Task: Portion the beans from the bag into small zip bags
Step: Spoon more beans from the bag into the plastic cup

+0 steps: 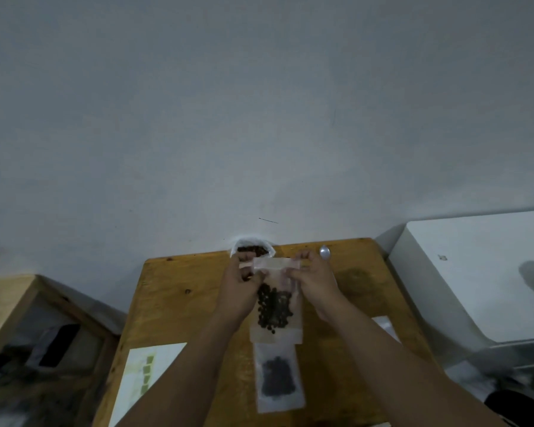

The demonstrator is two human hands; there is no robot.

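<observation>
A small clear zip bag (275,306) with dark beans in its lower half is held upright above the wooden table (179,303). My left hand (244,288) pinches the bag's top strip at its left end. My right hand (313,278) pinches the same strip at its right end. Behind my hands, an open white bag of beans (252,248) stands at the table's far edge by the wall. A second small zip bag (278,377) with beans lies flat on the table, nearer me.
A metal spoon (325,251) lies at the far edge, right of my hands. A white sheet with green squares (145,371) lies at the near left. A white appliance (481,272) stands to the right, a wooden box (22,318) to the left.
</observation>
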